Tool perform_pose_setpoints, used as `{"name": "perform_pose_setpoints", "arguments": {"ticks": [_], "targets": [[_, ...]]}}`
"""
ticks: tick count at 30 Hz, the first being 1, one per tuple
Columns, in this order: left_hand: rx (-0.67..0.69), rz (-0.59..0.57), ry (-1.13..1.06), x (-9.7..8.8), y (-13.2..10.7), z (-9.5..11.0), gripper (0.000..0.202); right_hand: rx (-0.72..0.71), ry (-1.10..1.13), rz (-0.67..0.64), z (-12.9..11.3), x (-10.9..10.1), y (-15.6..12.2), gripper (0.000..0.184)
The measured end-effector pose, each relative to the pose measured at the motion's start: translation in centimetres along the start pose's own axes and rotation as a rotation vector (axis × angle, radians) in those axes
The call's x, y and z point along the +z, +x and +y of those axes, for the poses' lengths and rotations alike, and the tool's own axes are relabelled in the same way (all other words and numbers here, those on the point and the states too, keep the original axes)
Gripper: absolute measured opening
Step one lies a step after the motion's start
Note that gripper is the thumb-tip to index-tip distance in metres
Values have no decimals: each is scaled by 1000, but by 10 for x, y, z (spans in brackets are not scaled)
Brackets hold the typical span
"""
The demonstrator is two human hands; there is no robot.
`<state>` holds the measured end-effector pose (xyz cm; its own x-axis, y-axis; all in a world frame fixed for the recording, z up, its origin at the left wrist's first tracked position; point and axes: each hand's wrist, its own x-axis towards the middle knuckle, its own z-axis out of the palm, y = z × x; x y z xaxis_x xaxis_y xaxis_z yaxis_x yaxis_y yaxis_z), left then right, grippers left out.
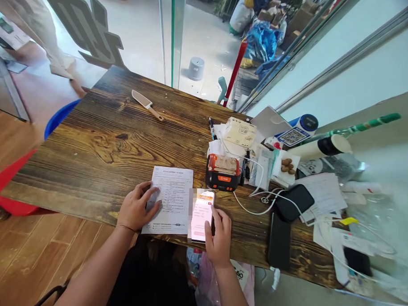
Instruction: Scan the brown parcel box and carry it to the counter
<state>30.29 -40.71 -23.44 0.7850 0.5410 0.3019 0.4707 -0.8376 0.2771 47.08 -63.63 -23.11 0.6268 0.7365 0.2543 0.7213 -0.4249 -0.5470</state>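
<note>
A printed sheet of paper [171, 201] lies flat at the table's front edge, its small print unreadable. My left hand [137, 206] rests over its left side with the fingers spread, holding nothing. Just right of the sheet is a smartphone [201, 217] with a lit white and orange screen, partly blurred out. My right hand [218, 236] lies at the phone's right edge. Its thumb and index finger reach onto the screen, apart from each other, and no grip around the phone shows. Behind the phone stands a black and orange portable label printer [223, 173].
On the dark wooden table [107, 145] lies a knife [147, 105] toward the back. Tissues [240, 131], pens, white cables, a black pouch [295, 202] and a dark phone [279, 241] crowd the right side. A red stool [13, 191] stands at the left, and a person's legs show beyond.
</note>
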Motion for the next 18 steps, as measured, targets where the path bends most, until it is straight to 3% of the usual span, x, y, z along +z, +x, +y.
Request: {"name": "perform_pose_setpoints", "arguments": {"ticks": [5, 12, 18], "targets": [[13, 16, 22, 1, 0, 0, 33, -25, -34, 4, 5, 6, 16, 41], [2, 7, 13, 2, 0, -1, 34, -5, 36, 78, 11, 10, 9, 54], [-2, 4, 27, 0, 1, 1, 33, -8, 122, 96, 11, 9, 8, 45]]}}
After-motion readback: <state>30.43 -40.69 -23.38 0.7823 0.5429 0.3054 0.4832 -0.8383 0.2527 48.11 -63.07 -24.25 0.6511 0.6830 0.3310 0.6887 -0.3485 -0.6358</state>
